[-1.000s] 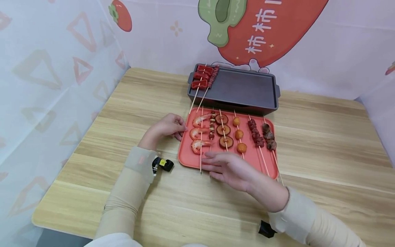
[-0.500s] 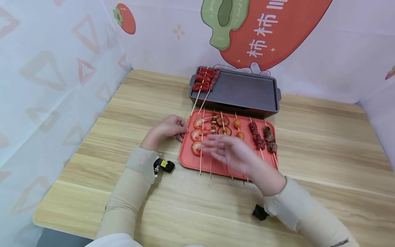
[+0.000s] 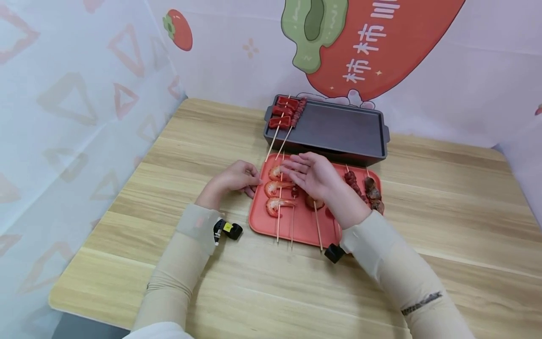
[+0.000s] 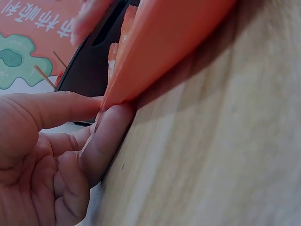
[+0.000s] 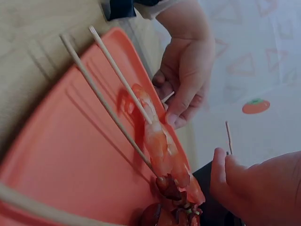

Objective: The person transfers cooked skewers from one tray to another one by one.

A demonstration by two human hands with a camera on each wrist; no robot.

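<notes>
My left hand (image 3: 237,179) pinches the left rim of a coral-red tray (image 3: 263,226) between thumb and finger, plain in the left wrist view, where the tray (image 4: 174,42) tilts across. My right hand (image 3: 315,179) is over the tray's far part, fingers extended and holding nothing. Beneath its fingertips lies a shrimp skewer (image 3: 276,205). Right of that, a thin skewer, a mushroom skewer (image 3: 312,202) and others are partly covered by the hand and forearm. A dark red meat skewer (image 3: 352,181) and a brown meat skewer (image 3: 373,192) lie at the tray's right.
Behind the tray stands a black grill pan (image 3: 338,129). On its left side rest a skewer of red blocks (image 3: 280,122) and a thin red meat skewer (image 3: 298,110), their sticks overhanging toward the tray. Wooden tabletop (image 3: 444,202) surrounds them; a printed cloth (image 3: 237,70) hangs behind.
My right hand has moved from the tray's front edge forward, away from me, to above its far part. My left hand keeps its pinch on the rim. The view shifts slightly.
</notes>
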